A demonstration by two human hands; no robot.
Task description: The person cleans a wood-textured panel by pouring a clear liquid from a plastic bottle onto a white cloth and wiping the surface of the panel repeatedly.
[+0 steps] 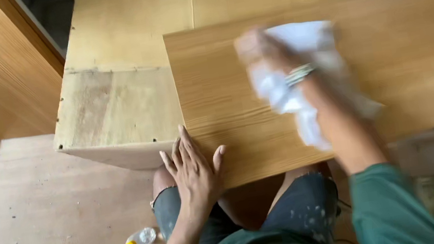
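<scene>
Right hand (pixel 261 51), motion-blurred, clutches a crumpled white cloth (pixel 302 76) against the wood-grain panel (pixel 392 53). Left hand (pixel 194 169) lies flat and open at the panel's near edge. Risk: panel overhangs the plywood box (pixel 120 96); hard wiping could slide or tip it toward the knees.

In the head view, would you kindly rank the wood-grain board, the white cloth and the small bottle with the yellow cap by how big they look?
1. wood-grain board
2. white cloth
3. small bottle, on the floor farther from the camera, so its true size is less certain.
</scene>
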